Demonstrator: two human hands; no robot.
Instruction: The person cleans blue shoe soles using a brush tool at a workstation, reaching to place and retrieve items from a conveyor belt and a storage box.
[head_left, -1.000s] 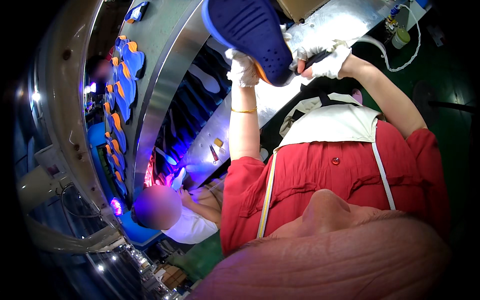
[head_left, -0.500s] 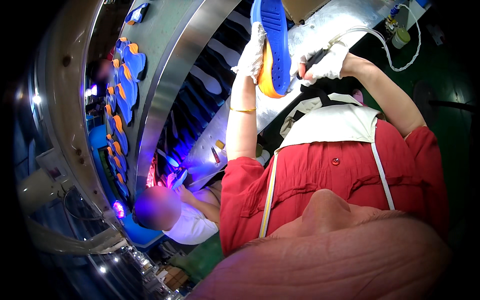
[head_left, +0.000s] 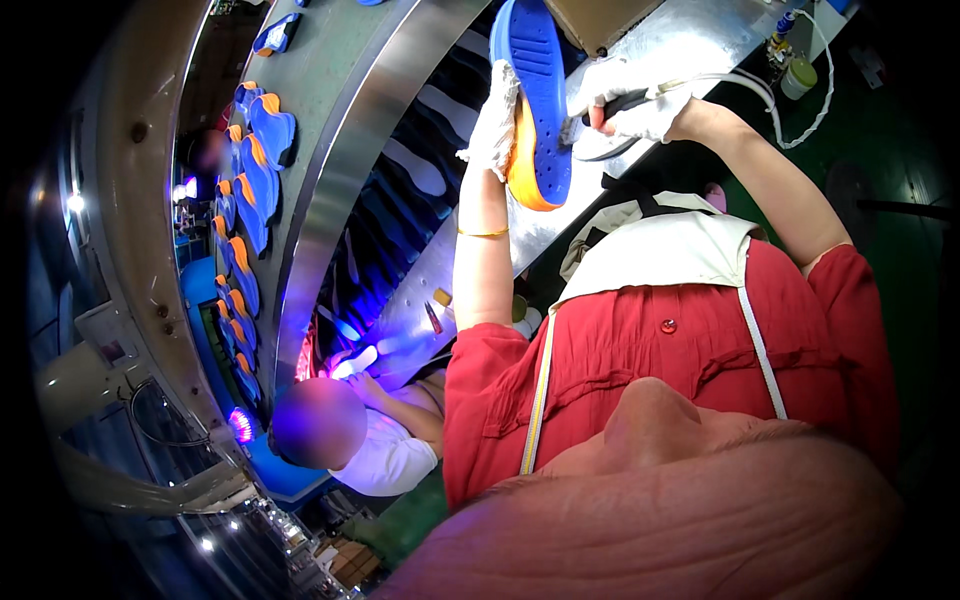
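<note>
My left hand, in a white glove, grips a blue and orange shoe insole by its left edge. The insole is held up lengthwise, its orange heel rim nearest me and its perforated blue face in view. My right hand, also gloved with bare fingertips showing, is closed round a dark-handled brush. A pale hose runs from the brush over the back of that hand. The brush tip is close to the insole's right edge; whether they touch I cannot tell. Below the right hand a pale, flat insole-shaped piece lies on the metal table.
A curved conveyor on the left carries several blue and orange insoles. Under its rim lie several pale insole pieces. A co-worker sits at the lower left. A cardboard box stands beyond my hands on the metal table.
The insole has shifted slightly toward me with my left hand. My right hand and the brush have moved up a little, uncovering the pale piece on the table. Insoles on the conveyor have shifted slightly.
</note>
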